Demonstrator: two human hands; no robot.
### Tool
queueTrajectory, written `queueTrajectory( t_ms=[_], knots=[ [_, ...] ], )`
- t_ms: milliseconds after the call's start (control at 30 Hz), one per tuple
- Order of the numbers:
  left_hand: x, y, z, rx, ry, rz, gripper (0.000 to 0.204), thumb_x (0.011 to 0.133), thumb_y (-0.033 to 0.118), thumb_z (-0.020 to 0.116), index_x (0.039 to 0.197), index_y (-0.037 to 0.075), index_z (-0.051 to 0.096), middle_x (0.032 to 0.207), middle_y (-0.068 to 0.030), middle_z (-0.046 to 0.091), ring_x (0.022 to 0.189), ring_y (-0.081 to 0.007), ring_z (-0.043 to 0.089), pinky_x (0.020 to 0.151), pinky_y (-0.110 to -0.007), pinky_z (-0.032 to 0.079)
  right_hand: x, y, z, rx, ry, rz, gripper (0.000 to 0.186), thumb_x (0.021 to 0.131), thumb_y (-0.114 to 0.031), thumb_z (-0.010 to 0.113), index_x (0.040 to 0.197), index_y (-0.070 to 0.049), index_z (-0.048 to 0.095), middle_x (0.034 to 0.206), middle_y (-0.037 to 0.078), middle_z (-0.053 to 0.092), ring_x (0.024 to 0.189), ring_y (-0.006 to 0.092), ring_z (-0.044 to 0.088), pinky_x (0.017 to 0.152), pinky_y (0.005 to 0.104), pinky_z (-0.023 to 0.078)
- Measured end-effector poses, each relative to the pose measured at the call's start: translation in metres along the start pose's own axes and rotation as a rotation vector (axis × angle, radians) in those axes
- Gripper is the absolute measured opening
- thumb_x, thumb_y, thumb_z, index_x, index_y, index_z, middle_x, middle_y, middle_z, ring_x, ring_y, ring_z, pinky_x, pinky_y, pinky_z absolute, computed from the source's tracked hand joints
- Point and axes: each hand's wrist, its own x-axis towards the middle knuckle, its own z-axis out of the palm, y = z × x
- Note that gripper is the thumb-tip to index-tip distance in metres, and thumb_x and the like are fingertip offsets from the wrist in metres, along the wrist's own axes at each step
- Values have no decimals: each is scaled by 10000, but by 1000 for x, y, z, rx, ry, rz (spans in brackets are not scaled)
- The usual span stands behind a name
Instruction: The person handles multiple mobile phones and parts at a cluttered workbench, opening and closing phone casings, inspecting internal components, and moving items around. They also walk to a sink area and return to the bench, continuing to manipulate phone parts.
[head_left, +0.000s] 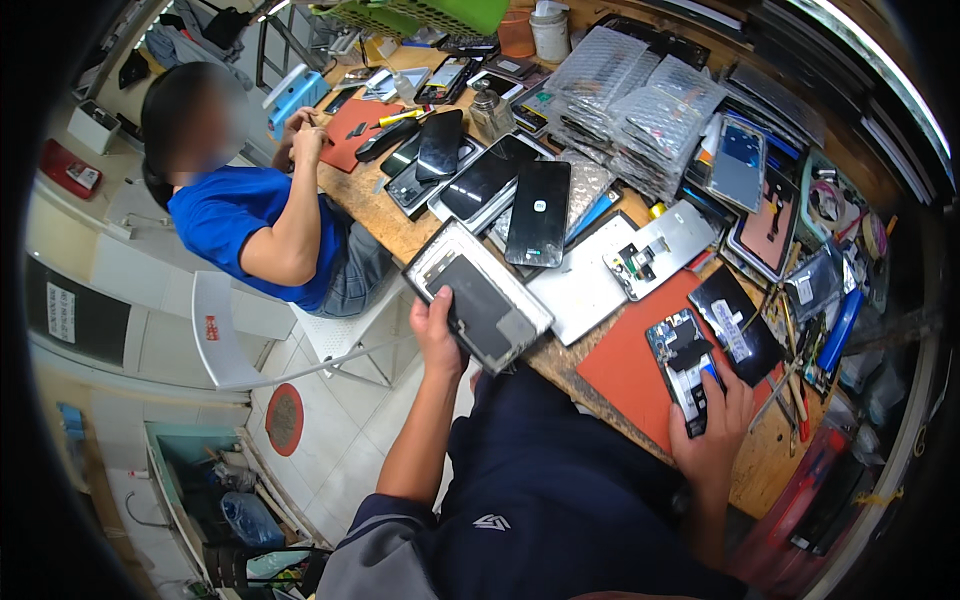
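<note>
My left hand (438,328) is closed on the near edge of a flat rectangular tablet-like shell (482,290), its thumb pressed on the upper side. A pale border surrounds a dark grey panel there, and the shell is lifted off the bench's front edge. At the right, my right hand (716,420) grips an opened phone (684,362) by its lower part, over an orange-red work mat (620,372). Black film and bare circuit parts show on that phone. Touching its far right side is a dark phone panel (737,325) with a pale label.
Tablets and phones, including a black phone (539,213) and a silver back cover (660,250), crowd the wooden bench (775,470). Bubble-wrapped packs (640,105) are stacked behind. Tools lie at the right, near a blue-handled one (840,330). A co-worker in blue (255,225) sits at the left.
</note>
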Motion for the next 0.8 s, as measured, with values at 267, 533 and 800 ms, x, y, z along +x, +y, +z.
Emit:
queueTrajectory(
  t_ms=[267,533,800],
  knots=[
    [43,70,11,398,-281,173,350,938,171,684,1201,-53,626,1118,-105,695,995,-162,645,905,-309,512,4,-1,3,-123,-91,98,573,706,-227,733,1193,31,576,1265,264,546,1131,459,521,987,581,399],
    [111,150,31,355,-182,-1,307,969,148,672,1204,-47,633,1096,-86,709,965,-130,651,875,-288,520,8,-1,1,-147,-171,130,665,716,-266,729,1271,29,511,1283,282,488,1156,469,476,974,602,389],
    [86,312,30,184,50,-159,307,1005,122,638,1259,-46,604,1153,-90,704,1030,-141,654,915,-287,513,52,-35,-27,-207,-479,125,651,761,-259,752,1290,33,513,1246,280,501,1154,461,488,989,550,395]
  ],
)
